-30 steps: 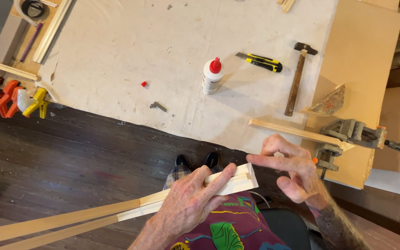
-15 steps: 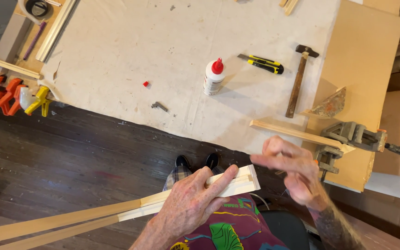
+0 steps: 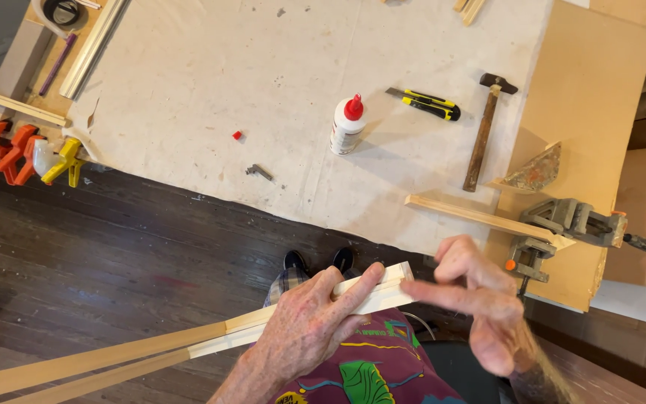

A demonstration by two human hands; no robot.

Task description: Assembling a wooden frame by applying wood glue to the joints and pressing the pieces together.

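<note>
1. The wooden strips [image 3: 188, 348], pale, long and narrow, lie together and run from the lower left up to a cut end above the person's lap, off the table.
2. The left hand [image 3: 312, 329] clamps over the strips near that end, fingers wrapped on top.
3. The right hand [image 3: 480, 299] is blurred, fingers extended toward the cut end; whether it grasps anything cannot be told.
4. A white glue bottle [image 3: 348, 126] with a red cap stands upright on the worktable [image 3: 203, 90].
</note>
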